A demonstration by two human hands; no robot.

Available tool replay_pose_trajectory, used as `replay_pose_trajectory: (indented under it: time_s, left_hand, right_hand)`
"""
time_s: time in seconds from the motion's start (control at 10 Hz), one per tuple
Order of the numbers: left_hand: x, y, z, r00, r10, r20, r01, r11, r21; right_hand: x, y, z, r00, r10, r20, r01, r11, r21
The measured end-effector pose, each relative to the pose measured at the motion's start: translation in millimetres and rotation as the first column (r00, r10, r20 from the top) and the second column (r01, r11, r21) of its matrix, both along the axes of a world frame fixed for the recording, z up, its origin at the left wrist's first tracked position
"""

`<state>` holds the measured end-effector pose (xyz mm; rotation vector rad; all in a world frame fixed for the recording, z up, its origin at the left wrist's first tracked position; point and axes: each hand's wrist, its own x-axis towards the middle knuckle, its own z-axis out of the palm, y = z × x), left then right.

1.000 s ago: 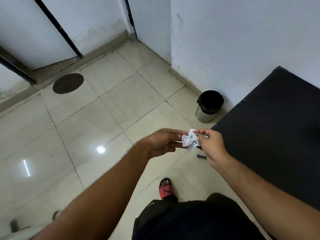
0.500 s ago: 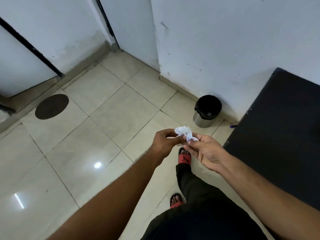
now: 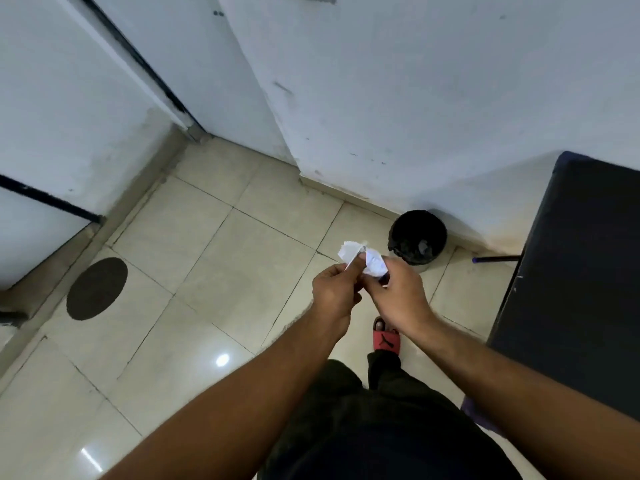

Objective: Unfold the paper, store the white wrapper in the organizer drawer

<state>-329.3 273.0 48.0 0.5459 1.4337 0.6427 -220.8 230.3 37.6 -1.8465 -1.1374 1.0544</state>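
Note:
A small crumpled piece of white paper [image 3: 365, 259] is held in the air between both hands, above the tiled floor. My left hand [image 3: 334, 292] pinches its left part between thumb and fingers. My right hand [image 3: 398, 296] grips its right part, with the back of the hand facing me. The paper is partly spread, one flap sticking up to the left. No organizer drawer is in sight.
A small black-lined waste bin [image 3: 417, 241] stands against the white wall just beyond the hands. A black table top [image 3: 581, 271] fills the right side. A dark round floor cover [image 3: 97, 288] lies at left. My foot in a red sandal [image 3: 386, 336] is below the hands.
The view has swung up and forward, so the bin now sits nearer the hands. The paper has been pulled further apart between my two hands, with a flap now showing.

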Motion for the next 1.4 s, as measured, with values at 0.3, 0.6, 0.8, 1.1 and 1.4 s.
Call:
replay_pose_trajectory:
  time_s: [0.3, 0.6, 0.8, 1.1, 1.4]
  left_hand:
    - [70, 72, -19, 0.947, -0.318, -0.048, 0.31, 0.942, -0.13]
    - [109, 143, -72, 0.476, -0.842, -0.256, 0.845, 0.518, -0.134]
    - [132, 186, -143, 0.169, -0.861, -0.48, 0.957, 0.26, -0.13]
    - [169, 241, -312, -0.066, -0.793, -0.605, 0.979, 0.065, -0.191]
    - [169, 228, -418, -0.079, -0.811, -0.58, 0.968, 0.076, -0.238]
  right_hand:
    - [52, 42, -14, 0.886, -0.46, -0.048, 0.462, 0.887, 0.024]
    - [116, 90, -80, 0.593, -0.79, -0.157, 0.727, 0.609, -0.318]
    - [148, 121, -175, 0.482, -0.861, -0.164, 0.73, 0.498, -0.469]
    - [175, 175, -360, 0.485, -0.866, -0.124, 0.628, 0.443, -0.639]
    - [180, 172, -465, 0.698, -0.716, -0.007, 0.565, 0.558, -0.608]
